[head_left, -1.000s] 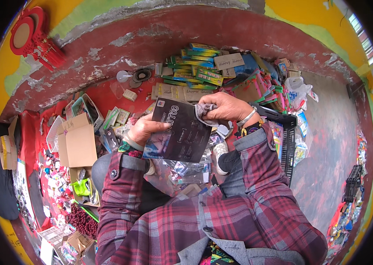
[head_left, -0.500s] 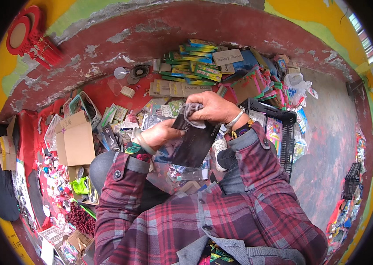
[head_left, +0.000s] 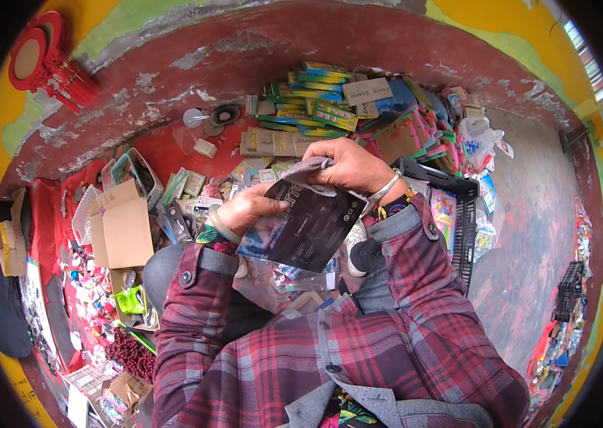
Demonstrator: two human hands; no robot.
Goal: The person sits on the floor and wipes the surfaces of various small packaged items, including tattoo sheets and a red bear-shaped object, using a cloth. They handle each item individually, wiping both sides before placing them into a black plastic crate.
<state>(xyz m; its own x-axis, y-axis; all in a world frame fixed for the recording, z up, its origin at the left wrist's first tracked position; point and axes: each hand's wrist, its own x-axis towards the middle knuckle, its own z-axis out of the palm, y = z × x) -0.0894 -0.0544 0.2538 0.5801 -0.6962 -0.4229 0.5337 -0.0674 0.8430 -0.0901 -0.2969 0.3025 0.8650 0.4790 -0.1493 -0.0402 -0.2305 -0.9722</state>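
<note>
My left hand (head_left: 250, 207) is closed on the left edge of a flat black printed packet (head_left: 312, 232), its thumb lying across the front. A bluish patch shows at the packet's lower left corner. At the top edge, my right hand (head_left: 350, 167) pinches a grey cloth (head_left: 307, 170), which folds over that edge and touches the packet. The right fingertips are partly hidden behind the cloth. Beneath the packet, clear plastic packets (head_left: 305, 278) lie on the floor between my feet.
A black plastic crate (head_left: 465, 228) with colourful packs stands at my right. Stacked flat boxes (head_left: 316, 100) lie by the far wall. To the left are an open cardboard box (head_left: 122, 225), a mesh basket (head_left: 146, 175) and scattered small goods. Bare concrete floor (head_left: 530, 214) stretches right.
The black packet has turned so that more of its printed face shows. The grey cloth now spreads wider along its top edge, and my left hand has shifted slightly left.
</note>
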